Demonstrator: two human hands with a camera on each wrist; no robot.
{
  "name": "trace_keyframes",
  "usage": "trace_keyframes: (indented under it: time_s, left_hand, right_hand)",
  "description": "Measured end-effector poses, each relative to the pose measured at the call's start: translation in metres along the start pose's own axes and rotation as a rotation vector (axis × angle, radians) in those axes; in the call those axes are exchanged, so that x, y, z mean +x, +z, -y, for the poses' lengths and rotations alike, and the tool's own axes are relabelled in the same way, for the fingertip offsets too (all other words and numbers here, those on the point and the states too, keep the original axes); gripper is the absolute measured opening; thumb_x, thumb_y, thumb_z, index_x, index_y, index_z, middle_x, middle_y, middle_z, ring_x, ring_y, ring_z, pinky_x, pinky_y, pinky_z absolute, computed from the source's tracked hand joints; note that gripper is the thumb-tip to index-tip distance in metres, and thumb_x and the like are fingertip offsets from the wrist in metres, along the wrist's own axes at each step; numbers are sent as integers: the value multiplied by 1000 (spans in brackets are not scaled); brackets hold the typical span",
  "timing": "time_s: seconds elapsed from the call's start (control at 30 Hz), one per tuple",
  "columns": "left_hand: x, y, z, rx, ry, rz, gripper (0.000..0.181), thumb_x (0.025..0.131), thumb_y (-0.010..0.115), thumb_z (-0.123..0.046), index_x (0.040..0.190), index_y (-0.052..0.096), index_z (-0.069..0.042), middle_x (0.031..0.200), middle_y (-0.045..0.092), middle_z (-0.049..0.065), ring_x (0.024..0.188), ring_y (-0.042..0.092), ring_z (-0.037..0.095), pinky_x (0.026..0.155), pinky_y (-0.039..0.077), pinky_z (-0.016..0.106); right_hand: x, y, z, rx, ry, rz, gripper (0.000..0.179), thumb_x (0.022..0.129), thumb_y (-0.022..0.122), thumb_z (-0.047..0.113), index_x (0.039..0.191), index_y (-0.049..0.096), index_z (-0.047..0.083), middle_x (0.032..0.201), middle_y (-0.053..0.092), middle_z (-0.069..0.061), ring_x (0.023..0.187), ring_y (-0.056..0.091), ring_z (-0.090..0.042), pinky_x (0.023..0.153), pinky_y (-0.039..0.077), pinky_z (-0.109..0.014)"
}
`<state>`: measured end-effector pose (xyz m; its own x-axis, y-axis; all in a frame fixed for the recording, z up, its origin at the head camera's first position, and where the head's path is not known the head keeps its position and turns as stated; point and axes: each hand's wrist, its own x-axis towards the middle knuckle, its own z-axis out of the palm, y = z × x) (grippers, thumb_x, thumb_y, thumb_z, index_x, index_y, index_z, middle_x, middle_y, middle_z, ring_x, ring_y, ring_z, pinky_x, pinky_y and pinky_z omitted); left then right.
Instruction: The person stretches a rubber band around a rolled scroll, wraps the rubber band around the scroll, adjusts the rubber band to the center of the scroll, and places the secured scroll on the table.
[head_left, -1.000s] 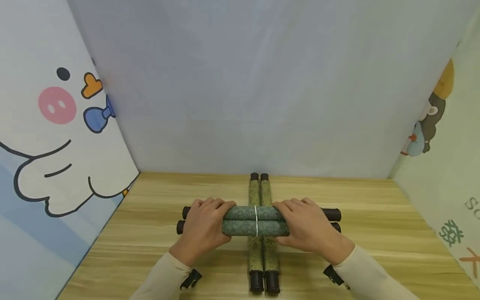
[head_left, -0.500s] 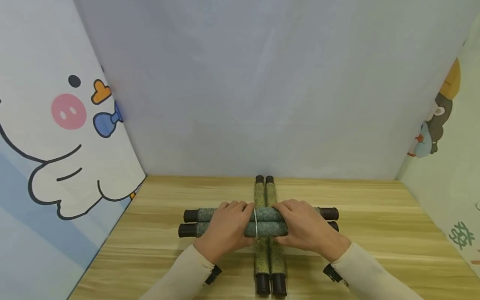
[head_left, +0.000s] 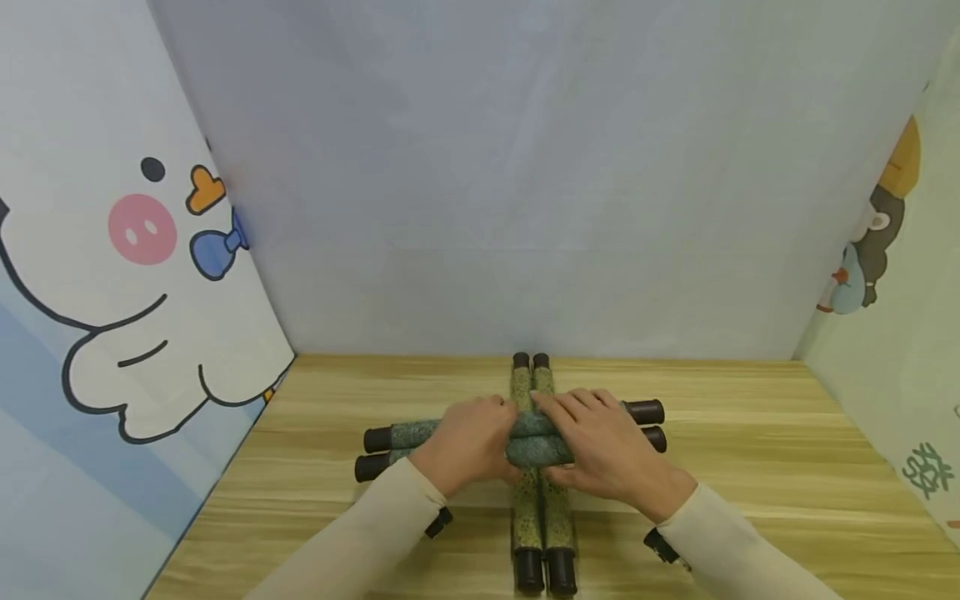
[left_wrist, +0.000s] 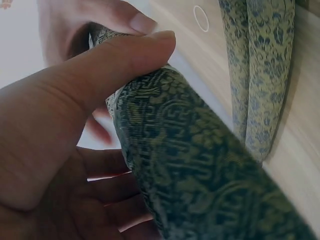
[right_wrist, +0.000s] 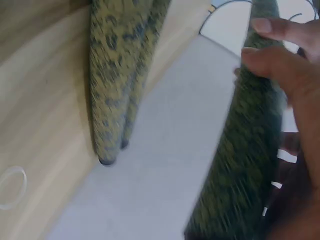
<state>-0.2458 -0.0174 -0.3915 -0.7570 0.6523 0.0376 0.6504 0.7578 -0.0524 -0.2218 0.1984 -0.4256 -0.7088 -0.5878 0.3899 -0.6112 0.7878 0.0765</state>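
Note:
My left hand point(head_left: 472, 442) and right hand point(head_left: 611, 450) grip a pair of dark green brocade scrolls point(head_left: 538, 450), fingers over the far side and thumbs on the near side. The hands are close together near the middle, with a short green stretch showing between them. Dark brown knobs cap the scroll ends. Under them, crossing at about a right angle, a pair of yellow-green scrolls point(head_left: 528, 517) lies on the table. In the left wrist view, my left thumb presses on the patterned cloth of the held green scroll point(left_wrist: 185, 150).
The wood-grain table point(head_left: 315, 517) reaches a grey-white back wall point(head_left: 480, 208). Cartoon-printed side panels stand at the left point(head_left: 90, 250) and right point(head_left: 885, 350). A thin white ring point(left_wrist: 201, 18) lies on the wood beside the yellow-green scrolls.
My left hand has slid right along the green scrolls towards the right hand. The white band around them is now hidden from the head view. The scrolls have tilted slightly, right end farther away.

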Motion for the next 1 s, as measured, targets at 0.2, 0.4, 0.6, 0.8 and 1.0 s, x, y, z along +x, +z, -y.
trace_keyframes:
  time_s: [0.2,0.4,0.6,0.8,1.0]
  left_hand:
    - [3,-7,17,-17,-76,56,84,66,92,-55,128,65,-3,87,69,3,67,63,15,63,57,32]
    - [1,-7,38,-131,-151,77,63,68,94,-48,107,67,-5,71,55,-3,59,54,12,57,51,32]
    - [-1,0,62,-244,-261,71,47,75,90,-44,71,54,-14,62,44,-3,50,38,11,50,39,30]
    - [-2,7,79,-303,-337,58,54,81,84,-46,60,44,-18,53,34,-6,46,32,10,47,33,29]
    - [3,23,86,-307,-410,73,58,80,81,-54,56,42,-18,52,34,-6,48,34,12,47,33,30]
  right_hand:
    - [-10,-16,-10,64,44,-171,92,85,76,47,160,32,15,142,50,-14,123,50,-36,98,40,-57]
    - [-21,-23,-24,113,78,-254,79,92,63,48,158,36,15,139,50,-17,120,51,-40,94,40,-60]
    - [-27,-21,-34,130,125,-288,81,83,74,34,154,43,12,136,52,-17,117,53,-41,93,41,-60]
    - [-31,-16,-38,133,130,-297,78,85,72,33,155,43,13,132,56,-17,115,56,-40,91,42,-59]
    - [-37,-14,-42,111,161,-275,74,86,72,35,151,47,10,128,59,-18,108,60,-38,86,45,-58]
